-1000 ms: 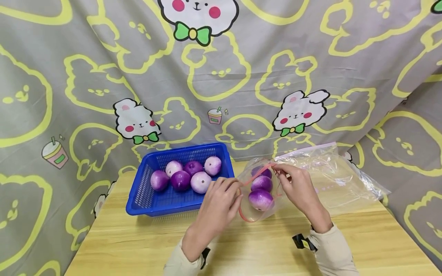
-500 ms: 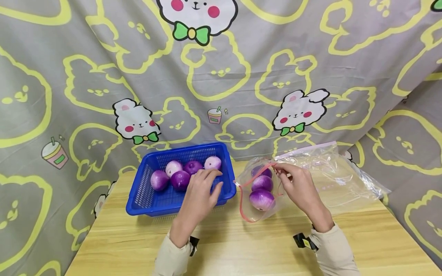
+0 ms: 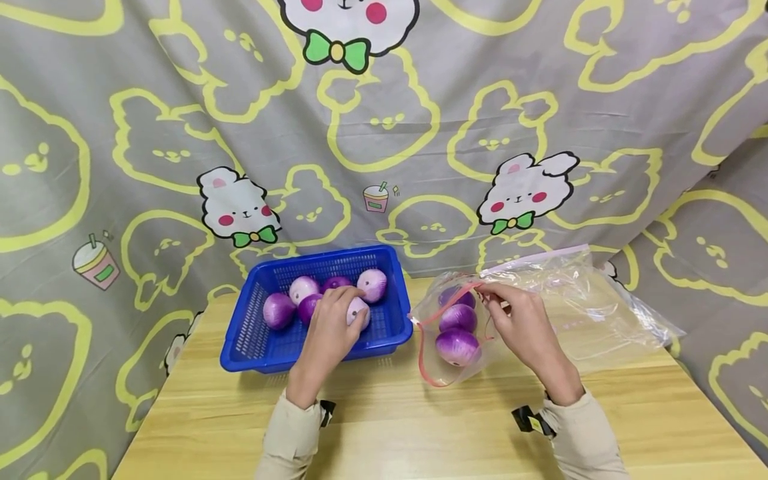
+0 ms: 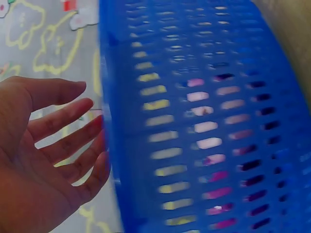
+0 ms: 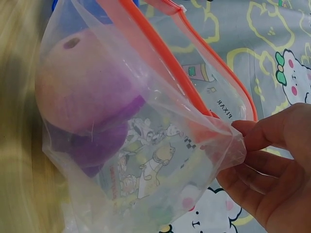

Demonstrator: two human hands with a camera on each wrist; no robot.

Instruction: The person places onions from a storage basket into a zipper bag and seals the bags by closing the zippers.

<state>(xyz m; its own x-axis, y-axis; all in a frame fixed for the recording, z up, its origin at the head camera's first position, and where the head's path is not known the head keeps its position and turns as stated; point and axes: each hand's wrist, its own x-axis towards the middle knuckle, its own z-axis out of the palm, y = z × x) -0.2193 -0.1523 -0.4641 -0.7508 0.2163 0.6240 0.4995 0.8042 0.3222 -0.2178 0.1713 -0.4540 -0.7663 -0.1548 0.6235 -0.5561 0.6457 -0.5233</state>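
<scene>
My left hand (image 3: 329,327) reaches over the near rim of the blue plastic basket (image 3: 258,360), beside a pale purple onion (image 3: 358,313) partly hidden behind it. In the left wrist view its fingers (image 4: 68,145) are spread and loosely curved, with nothing between them and the thumb. My right hand (image 3: 521,323) pinches the edge of a clear zip bag (image 5: 165,179) with a red zip strip, keeping its mouth apart. Inside that bag lie 3 purple onions (image 3: 458,347) in a row.
Several more onions (image 3: 279,311) sit in the basket. A second clear bag with a pale pink strip (image 3: 576,313) lies flat at the right on the wooden table (image 3: 420,433). A patterned curtain (image 3: 336,220) hangs close behind.
My left hand has let go of the zip bag's left edge and moved left over the basket to the pale onion. My right hand keeps hold of the bag.
</scene>
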